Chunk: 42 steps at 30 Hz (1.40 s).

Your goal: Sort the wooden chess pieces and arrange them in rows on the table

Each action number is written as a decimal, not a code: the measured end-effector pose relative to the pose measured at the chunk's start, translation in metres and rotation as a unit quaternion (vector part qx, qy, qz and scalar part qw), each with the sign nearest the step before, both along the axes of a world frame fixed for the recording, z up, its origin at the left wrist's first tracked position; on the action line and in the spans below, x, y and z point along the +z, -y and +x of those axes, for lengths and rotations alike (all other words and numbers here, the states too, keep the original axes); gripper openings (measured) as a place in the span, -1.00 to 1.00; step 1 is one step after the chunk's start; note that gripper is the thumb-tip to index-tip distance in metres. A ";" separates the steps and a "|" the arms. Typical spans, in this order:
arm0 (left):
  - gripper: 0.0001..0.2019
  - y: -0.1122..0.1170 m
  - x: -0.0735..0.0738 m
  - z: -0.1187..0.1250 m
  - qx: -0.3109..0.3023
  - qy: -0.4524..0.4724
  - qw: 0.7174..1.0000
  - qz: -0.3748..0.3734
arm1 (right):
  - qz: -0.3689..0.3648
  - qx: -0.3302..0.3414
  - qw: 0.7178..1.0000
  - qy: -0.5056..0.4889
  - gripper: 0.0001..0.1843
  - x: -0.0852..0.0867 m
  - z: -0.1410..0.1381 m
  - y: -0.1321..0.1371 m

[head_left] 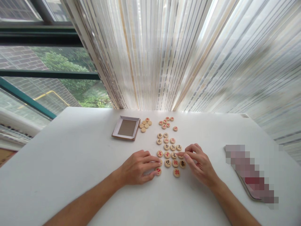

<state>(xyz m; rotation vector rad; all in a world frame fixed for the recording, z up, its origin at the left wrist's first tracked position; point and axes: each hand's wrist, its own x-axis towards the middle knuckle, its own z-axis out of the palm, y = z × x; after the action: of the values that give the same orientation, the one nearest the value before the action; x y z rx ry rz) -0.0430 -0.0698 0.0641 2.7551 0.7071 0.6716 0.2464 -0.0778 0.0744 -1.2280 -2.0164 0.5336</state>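
Note:
Round wooden Chinese chess pieces with red or black characters lie in rows on the white table. My left hand reaches in from the left, its fingers stretched out and apart. Its fingertips rest at a partly covered piece and the edge of a red piece below it. From the right, my right hand extends its index finger to the edge of a black piece. Its thumb stays apart from that finger, and another piece is mostly hidden beneath. Two red pieces and a black one lie nearby.
An open shallow box stands at the back left, beside a cluster of mostly blank-side-up pieces. Several red pieces lie further back. A pixelated flat object is at the right. Curtains hang behind the table.

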 end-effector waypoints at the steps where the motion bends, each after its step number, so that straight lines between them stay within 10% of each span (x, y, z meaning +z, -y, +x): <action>1: -0.71 0.000 0.000 0.000 0.000 -0.003 1.000 0.004 | -0.001 -0.003 1.000 0.000 -0.67 0.000 0.000 0.000; 35: -0.86 0.005 0.005 0.004 -0.027 0.009 0.999 0.023 | -0.003 -0.008 1.000 -0.015 -0.67 0.000 0.002 0.000; 42: -0.76 -0.006 0.006 0.002 0.063 0.118 0.991 -0.009 | -0.005 -0.031 0.999 -0.037 -0.68 -0.001 0.004 -0.001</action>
<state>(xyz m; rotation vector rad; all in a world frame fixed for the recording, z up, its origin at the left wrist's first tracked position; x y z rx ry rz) -0.0415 -0.0634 0.0699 2.5714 0.8317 0.9928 0.2499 -0.0768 0.0734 -1.2540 -1.9095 0.5523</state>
